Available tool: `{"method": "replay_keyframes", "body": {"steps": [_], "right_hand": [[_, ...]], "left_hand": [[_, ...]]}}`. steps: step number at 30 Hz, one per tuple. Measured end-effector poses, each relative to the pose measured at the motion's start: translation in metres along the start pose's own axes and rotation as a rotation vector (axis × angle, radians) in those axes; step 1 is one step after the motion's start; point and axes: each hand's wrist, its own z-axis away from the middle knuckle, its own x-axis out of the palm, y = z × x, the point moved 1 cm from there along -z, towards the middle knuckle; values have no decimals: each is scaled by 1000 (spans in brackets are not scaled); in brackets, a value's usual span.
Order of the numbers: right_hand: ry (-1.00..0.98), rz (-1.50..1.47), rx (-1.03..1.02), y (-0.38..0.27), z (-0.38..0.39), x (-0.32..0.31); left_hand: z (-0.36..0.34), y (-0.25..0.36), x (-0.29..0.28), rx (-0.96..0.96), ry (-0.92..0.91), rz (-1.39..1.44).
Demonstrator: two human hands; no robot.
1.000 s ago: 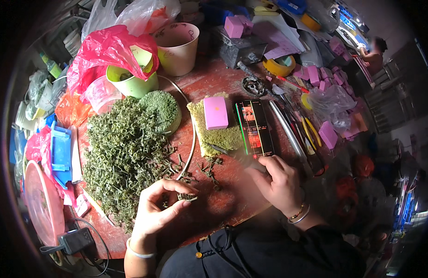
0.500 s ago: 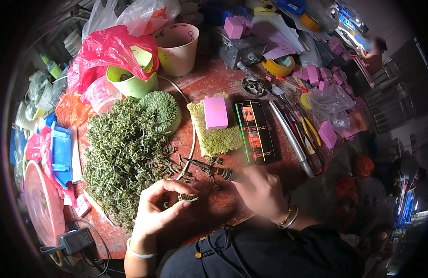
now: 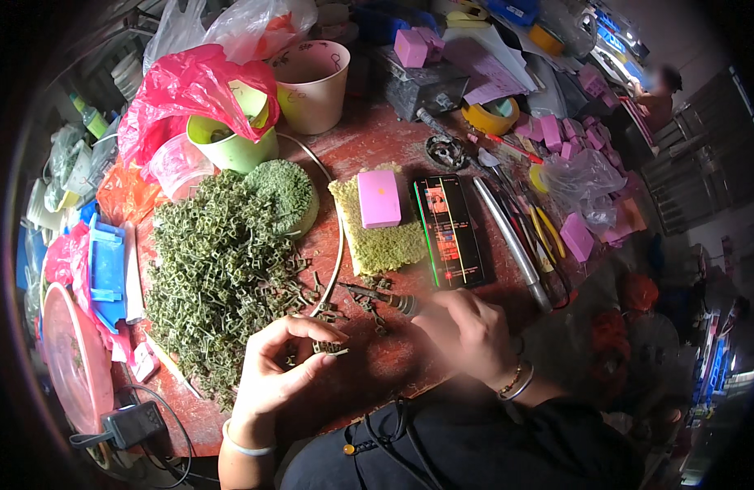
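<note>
My left hand is closed in a pinch, holding a small greenish angular part between thumb and forefinger. My right hand, a little blurred, grips a tool with a thin dark tip and a ringed collar, which looks like a soldering iron. Its tip points left, above the small part and apart from it. Beside my left hand rises a big pile of similar small greenish parts. A few loose ones lie on the red tabletop under the tool.
A pink block rests on a yellow-green sponge. Right of it lie a lit phone, a silver rod and pliers. A pale cord crosses the table. Behind the pile stand a green pot and a white bucket.
The right hand has drawn the tool slightly right, taking its tip farther from the small part. My left hand keeps its place and its pinch.
</note>
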Motion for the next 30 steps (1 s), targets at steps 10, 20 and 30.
{"method": "replay_keyframes", "body": {"steps": [10,20,30], "right_hand": [[56,124,84,8,-2,-10],[211,-66,233,35,-39,-15],[72,-64,226,41,-56,1]], "left_hand": [[-1,-2,0,-4,23,33],[1,-2,1,5,53,54],[2,0,-3,17,50,-34]]}}
